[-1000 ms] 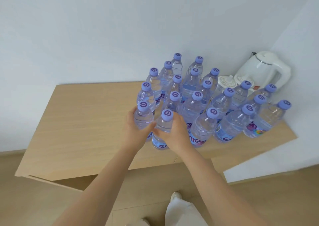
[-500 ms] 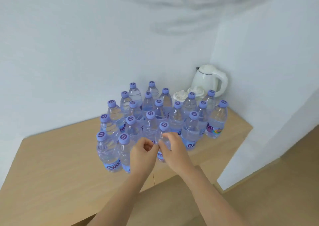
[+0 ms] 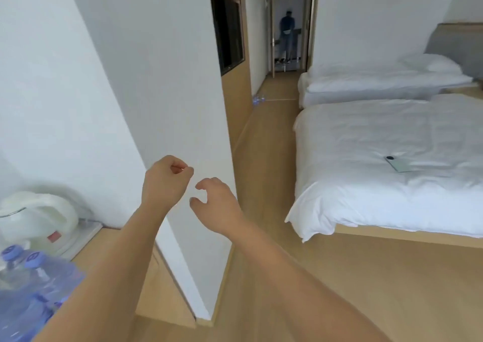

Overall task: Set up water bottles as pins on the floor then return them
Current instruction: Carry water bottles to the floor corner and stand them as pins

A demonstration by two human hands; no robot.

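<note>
**Empty hands, bottles left at the desk and far down the hall**

At about 8 o'clock, nearest to the camera, the water bottles [image 3: 28,284] stood close together on the wooden desk [image 3: 109,247], with the white kettle [image 3: 39,219] just behind them. They were blurred, so their number could not be told.

In the middle of the view both forearms were stretched forward. The left hand [image 3: 163,182] had its fingers curled into a loose fist and held nothing. The right hand [image 3: 217,205], just beside it, had its fingers half bent like a claw, also with nothing inside.

At 3 o'clock a bed [image 3: 379,179] carried a phone [image 3: 398,164]; a second bed [image 3: 366,83] lay beyond it.

Far away at 12 o'clock, some small blue things [image 3: 257,100] lay on the floor [image 3: 264,158] near the wall. They were probably more bottles, but too small to be sure. Another person [image 3: 286,36] stood in the doorway behind.

My judgement: the next step is to walk there and collect these. It would be good to take one bottle in each hand by the body, not the cap, and carry them upright.
</note>
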